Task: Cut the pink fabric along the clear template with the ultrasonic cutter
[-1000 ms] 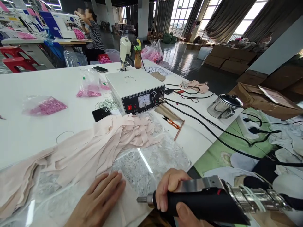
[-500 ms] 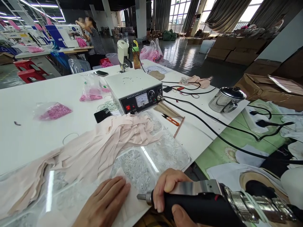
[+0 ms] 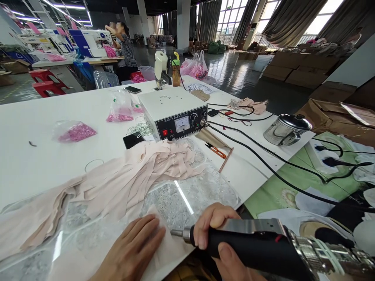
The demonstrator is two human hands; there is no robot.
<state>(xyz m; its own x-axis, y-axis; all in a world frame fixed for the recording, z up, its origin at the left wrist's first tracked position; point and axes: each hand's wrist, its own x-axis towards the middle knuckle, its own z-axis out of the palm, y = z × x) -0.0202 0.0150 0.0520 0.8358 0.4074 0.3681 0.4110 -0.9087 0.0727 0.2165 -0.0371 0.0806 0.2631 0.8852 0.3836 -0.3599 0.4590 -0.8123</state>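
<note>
Your left hand [image 3: 131, 249] lies flat, fingers [image 3: 148, 228] together, on the cloth [image 3: 170, 249] at 6 o'clock in view; hold it smooth. Your right hand [image 3: 216, 218] grips the tool [image 3: 252, 244], its tip [image 3: 177, 233] at 4 o'clock from those fingers; guide it steadily, clear of skin.

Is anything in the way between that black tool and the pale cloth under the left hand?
Nothing visible is. The metal tip of the tool is right at the cloth; the left hand lies beside the tip without covering it.
</note>
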